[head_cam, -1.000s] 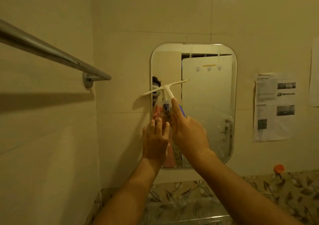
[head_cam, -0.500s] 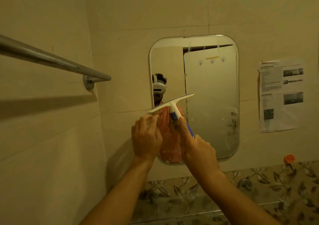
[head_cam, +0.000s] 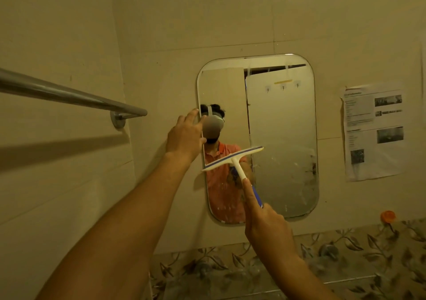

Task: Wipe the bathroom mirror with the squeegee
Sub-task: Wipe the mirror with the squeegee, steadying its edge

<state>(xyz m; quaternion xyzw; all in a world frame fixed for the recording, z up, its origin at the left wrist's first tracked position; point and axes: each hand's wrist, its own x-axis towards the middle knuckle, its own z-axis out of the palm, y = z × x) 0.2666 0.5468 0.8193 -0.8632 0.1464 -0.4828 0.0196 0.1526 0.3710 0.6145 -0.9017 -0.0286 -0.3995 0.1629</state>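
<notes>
A rounded rectangular mirror (head_cam: pixel 283 124) hangs on the tiled wall, its lower right part streaked and spotted. My right hand (head_cam: pixel 265 228) grips the blue handle of a white squeegee (head_cam: pixel 232 159), with the forefinger stretched along the shaft. Its blade lies tilted across the mirror's lower left area, right end higher. My left hand (head_cam: pixel 186 136) is raised at the mirror's left edge, fingers extended, holding nothing; whether it touches the glass or the wall I cannot tell. The mirror reflects a person in an orange shirt.
A metal towel bar (head_cam: pixel 69 95) juts from the left wall close to my left arm. A printed paper sheet (head_cam: pixel 373 131) is stuck right of the mirror. An orange cap (head_cam: pixel 388 216) sits low on the right, above a floral-patterned tile band (head_cam: pixel 345 249).
My left hand let go of the blade's left end and rose to the mirror's left edge. The squeegee has slid down and to the right across the glass.
</notes>
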